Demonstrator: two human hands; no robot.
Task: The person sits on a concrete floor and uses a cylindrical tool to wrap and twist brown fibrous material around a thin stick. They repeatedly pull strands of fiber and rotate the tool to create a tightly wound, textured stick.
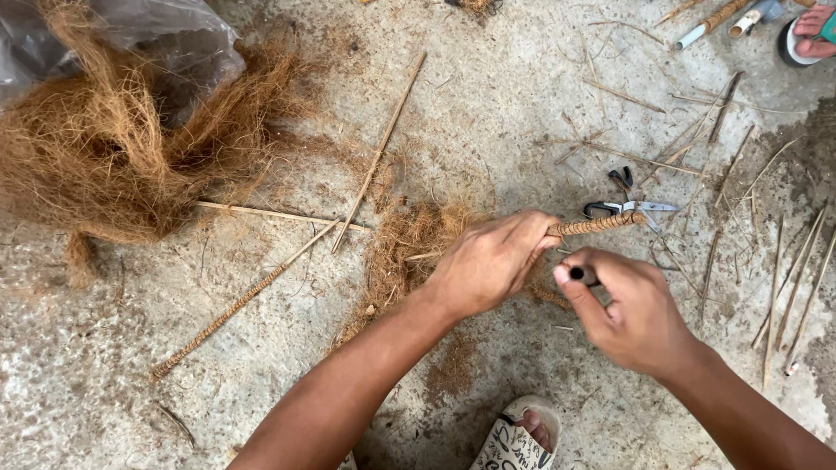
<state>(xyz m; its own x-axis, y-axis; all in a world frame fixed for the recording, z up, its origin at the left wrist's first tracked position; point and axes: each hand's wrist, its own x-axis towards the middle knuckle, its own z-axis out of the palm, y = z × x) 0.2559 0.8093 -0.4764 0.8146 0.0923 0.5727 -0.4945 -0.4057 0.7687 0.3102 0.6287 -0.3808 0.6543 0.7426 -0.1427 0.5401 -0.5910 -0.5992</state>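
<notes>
Fibre-wrapped stick [596, 225] lies just right of centre, slanting up to the right, its far end touching the scissors [629, 208]. Left hand [488, 261] is closed around the stick's near end in a firm grip. Right hand [631, 309], just below and to the right, pinches a small dark tube [582, 275] between thumb and fingers, held close to the stick but apart from it. Loose brown fibre [409, 244] lies under the left hand on the concrete floor [104, 409]. A second wrapped stick [226, 313] runs to the lower left, with bare sticks [379, 155] crossing above it. Open floor shows at lower left. A big fibre heap [96, 148] and a grey plastic bag [165, 35] fill the upper left. Thin sticks [784, 287] scatter along the right edge. A sandalled foot [522, 435] sits at the bottom edge.
</notes>
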